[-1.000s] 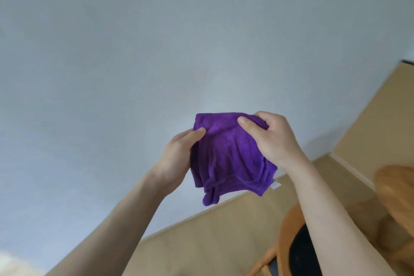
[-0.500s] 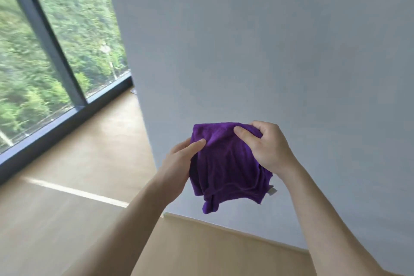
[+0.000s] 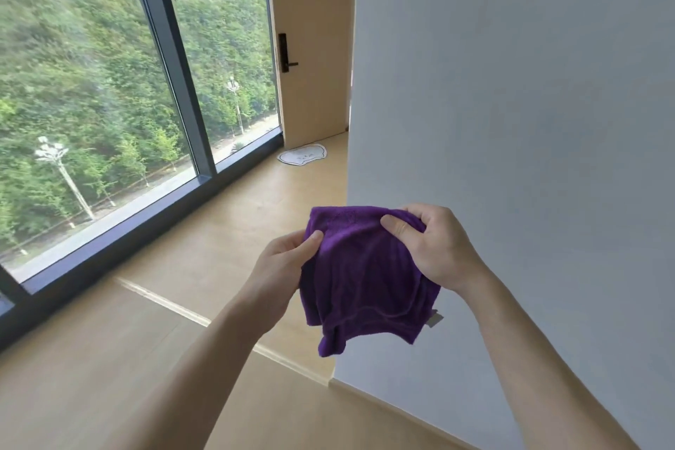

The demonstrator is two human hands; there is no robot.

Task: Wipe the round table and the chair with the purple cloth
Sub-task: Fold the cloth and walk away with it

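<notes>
The purple cloth (image 3: 365,278) hangs loosely in front of me at chest height, bunched and folded, with a small white tag at its lower right corner. My left hand (image 3: 283,267) pinches its left edge between thumb and fingers. My right hand (image 3: 434,245) grips its upper right corner, thumb on the front. Neither the round table nor the chair is in view.
A white wall (image 3: 511,120) fills the right side, its corner just behind the cloth. A large window (image 3: 109,102) with dark frames runs along the left. Beyond lie a wooden floor (image 3: 204,252), a pale door (image 3: 310,47) with a black handle, and a small white mat (image 3: 302,155).
My view has swung left: the chair and table have left the frame, and the window, door and floor have come in. Both hands keep holding the cloth in the same way.
</notes>
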